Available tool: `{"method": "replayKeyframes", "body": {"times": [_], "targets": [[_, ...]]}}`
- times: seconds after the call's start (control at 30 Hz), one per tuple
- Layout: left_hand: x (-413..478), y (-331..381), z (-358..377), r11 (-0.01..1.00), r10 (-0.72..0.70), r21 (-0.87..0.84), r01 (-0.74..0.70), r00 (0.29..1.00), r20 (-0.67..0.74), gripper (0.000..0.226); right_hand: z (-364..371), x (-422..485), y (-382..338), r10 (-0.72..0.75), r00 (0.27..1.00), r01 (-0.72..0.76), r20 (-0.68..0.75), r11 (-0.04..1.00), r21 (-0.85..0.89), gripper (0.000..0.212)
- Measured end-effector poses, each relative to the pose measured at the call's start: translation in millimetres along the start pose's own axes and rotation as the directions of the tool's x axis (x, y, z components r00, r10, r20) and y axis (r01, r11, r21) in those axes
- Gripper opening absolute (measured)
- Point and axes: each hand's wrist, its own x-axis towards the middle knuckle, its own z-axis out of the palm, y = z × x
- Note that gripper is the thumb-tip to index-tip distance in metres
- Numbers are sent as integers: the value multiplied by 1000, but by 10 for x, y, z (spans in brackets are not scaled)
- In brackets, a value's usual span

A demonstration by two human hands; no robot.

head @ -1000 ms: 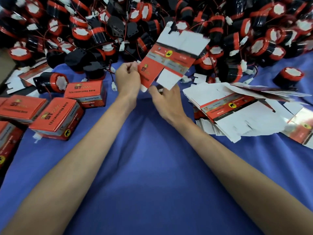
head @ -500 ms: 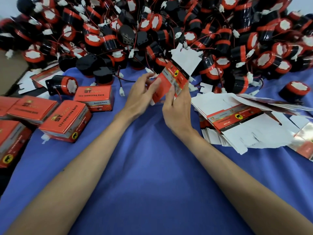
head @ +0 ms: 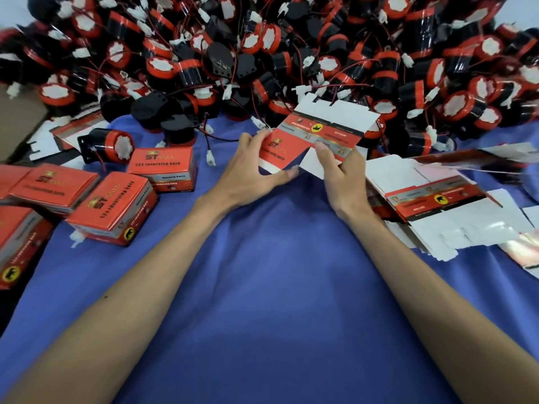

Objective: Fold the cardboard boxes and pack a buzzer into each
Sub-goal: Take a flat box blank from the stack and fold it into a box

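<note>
Underneath everything, a blue cloth (head: pixel 268 287) fills the lower and middle frame. Across the whole top lies a heap of buzzers (head: pixel 291 53), black drums with red bands, white faces, thin red-and-black wires and white plugs, tumbled over one another. At middle right, a stack of flat carton blanks (head: pixel 437 205) rests on the cloth, fanned a little, white flaps and a red printed band facing up; its near corner lies just beside the right wrist. Along the left edge lie closed red boxes: one (head: pixel 113 211) tilted at middle left, another (head: pixel 162 167) above it, and more (head: pixel 52 188) running out of frame.

At upper centre, the unfolded carton (head: pixel 318 129) is held up just in front of the heap's near edge, red print toward the camera, white flaps at top and bottom. The left hand (head: pixel 248 173) grips its left red panel, fingers along the upper edge and thumb under the lower one. The right hand (head: pixel 342 176) pinches the lower right part, thumb on the printed face, fingers curled behind.

A single buzzer (head: pixel 108 148) lies on its side at upper left, just beside the boxes. A white plug (head: pixel 210 160) sits on the cloth, near the left hand.
</note>
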Motion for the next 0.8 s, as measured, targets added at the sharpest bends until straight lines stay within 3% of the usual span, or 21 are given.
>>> {"method": "replayKeyframes", "body": {"times": [0.1,0.27,0.43,0.67,0.8], "targets": [[-11,12,-6,1000,-11,-12,11,1000,8,100,54,-12,-78,82,997,-82,3,993,87,49],[-22,17,-4,999,-19,-40,18,999,-34,95,174,-32,-132,164,979,-124,-120,950,286,89],[-28,18,-65,987,-36,-157,29,999,-39,93,205,-77,-122,28,985,11,-168,974,228,78],[-1,-69,-176,968,-59,-242,60,998,11,81,243,-111,-97,-341,907,320,-248,940,-120,66],[-28,-108,-213,955,-74,-285,86,996,51,78,244,-110,-90,-369,902,349,-224,929,-127,66]]}}
